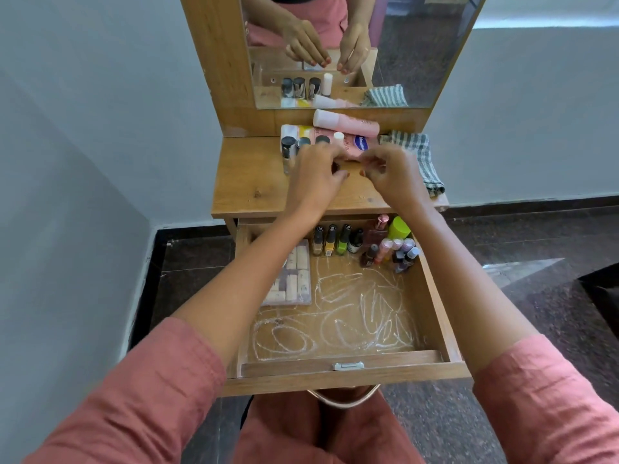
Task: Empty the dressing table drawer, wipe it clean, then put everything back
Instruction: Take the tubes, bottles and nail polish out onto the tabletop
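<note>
Emptying looks partway done: tubes and small bottles [303,144] stand on the wooden surface [248,182], but nail polish bottles [338,241] remain in the open wooden drawer [432,296], unwiped. My left hand [313,177] and right hand [392,175] hover over the surface; whether either grip holds anything, I cannot tell.

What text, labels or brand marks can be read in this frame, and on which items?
No text reads in full.
Blue oval logo on the pink tube: white lettering, too blurred to read.
Large pink tube at the back: faint script, illegible.
Nail polish bottles in the drawer: small cap and label marks, too small to read.
Packet in the drawer: no legible print.
</note>
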`<state>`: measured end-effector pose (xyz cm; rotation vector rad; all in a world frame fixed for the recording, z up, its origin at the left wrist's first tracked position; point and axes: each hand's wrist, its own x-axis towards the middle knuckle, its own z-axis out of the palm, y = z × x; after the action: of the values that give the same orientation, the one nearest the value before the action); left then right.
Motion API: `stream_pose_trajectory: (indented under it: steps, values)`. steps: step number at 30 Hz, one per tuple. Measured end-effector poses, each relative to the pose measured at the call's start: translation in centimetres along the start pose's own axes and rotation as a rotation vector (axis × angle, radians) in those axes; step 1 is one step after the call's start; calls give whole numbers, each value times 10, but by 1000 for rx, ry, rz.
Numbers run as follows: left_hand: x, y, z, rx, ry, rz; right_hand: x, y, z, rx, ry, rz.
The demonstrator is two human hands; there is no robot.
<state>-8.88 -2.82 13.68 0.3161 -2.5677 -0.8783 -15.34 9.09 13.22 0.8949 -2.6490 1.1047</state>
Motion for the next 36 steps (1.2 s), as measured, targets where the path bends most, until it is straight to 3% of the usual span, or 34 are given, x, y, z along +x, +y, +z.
stream_pose_trajectory:
  steps: [8,16,22,36]
  values:
    - [-58,8,52,-163,-192,-20,-66,33,-7,0,-36,103]
    - [-79,1,92,-51,-315,-128,-99,60,7,-169,-136,117]
    - [-80,-4,100,-48,-318,-148,-98,64,18,-397,-186,63]
    - [-72,4,64,-156,-250,-135,-88,44,-2,-220,-150,62]
